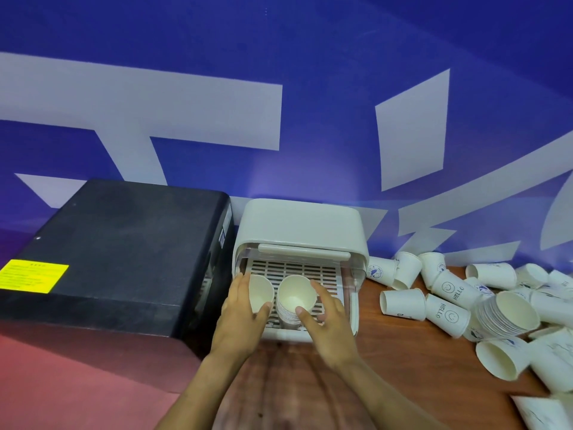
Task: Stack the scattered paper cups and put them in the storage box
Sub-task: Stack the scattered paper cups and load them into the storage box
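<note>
A white storage box (302,226) stands at the table's back with its front open and a slatted tray (328,276) showing inside. My left hand (240,318) grips a white paper cup (260,291) at the tray's left side, mouth up. Beside it a stack of cups (294,301) stands on the tray, and my right hand (328,321) holds it with thumb and fingers round its rim. To the right, several loose cups (446,311) lie scattered on the wooden table, with another stack (508,311) lying on its side among them.
A big black box (124,243) with a yellow label stands right against the storage box's left side. A blue and white wall rises directly behind. The wooden tabletop (403,352) stretches between the box and the cup pile.
</note>
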Motion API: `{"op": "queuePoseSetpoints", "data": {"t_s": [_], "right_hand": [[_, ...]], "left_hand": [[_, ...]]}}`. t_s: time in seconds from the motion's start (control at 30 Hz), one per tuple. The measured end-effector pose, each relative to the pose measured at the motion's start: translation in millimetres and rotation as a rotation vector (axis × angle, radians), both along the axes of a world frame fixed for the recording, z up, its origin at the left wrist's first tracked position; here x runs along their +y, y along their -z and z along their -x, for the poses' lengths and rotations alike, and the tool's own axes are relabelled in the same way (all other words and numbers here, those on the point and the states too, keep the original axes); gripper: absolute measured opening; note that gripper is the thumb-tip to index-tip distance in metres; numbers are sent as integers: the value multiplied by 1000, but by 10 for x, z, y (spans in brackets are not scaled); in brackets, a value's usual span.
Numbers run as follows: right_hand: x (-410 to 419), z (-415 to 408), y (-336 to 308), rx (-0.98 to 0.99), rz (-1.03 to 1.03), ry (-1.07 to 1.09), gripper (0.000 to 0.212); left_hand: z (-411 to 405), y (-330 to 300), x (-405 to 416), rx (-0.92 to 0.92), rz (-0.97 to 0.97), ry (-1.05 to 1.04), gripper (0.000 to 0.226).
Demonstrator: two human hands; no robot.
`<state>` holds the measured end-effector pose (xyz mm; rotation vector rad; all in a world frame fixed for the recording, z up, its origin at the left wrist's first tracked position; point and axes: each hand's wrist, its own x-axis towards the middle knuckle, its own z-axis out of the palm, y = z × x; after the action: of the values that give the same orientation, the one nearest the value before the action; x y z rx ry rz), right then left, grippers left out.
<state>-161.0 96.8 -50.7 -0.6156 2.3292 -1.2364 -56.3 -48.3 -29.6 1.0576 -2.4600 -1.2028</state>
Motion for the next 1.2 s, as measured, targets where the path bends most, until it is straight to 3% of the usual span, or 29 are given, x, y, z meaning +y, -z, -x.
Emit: {"op": "queuePoseSetpoints", "data": {"t_s": [0.33, 0.47, 0.57, 0.8, 1.2], "right_hand": [[111, 98, -169, -21, -81, -48, 69], [395, 79, -300, -7, -161, -80, 62], [687, 12, -341, -7, -200, -56, 57], [1343, 25, -381, -57, -257, 11, 51], [2016, 748, -404, -9, -303, -89, 50]], "left_hand": [[-75, -118, 27, -79, 39, 24, 74], [-194, -259, 262, 40, 131, 86, 61], [-201, -280, 544, 96, 92, 212, 48], [-52, -163, 1089, 39, 57, 422, 42], [623, -165, 1730, -122, 71, 480, 42]]}}
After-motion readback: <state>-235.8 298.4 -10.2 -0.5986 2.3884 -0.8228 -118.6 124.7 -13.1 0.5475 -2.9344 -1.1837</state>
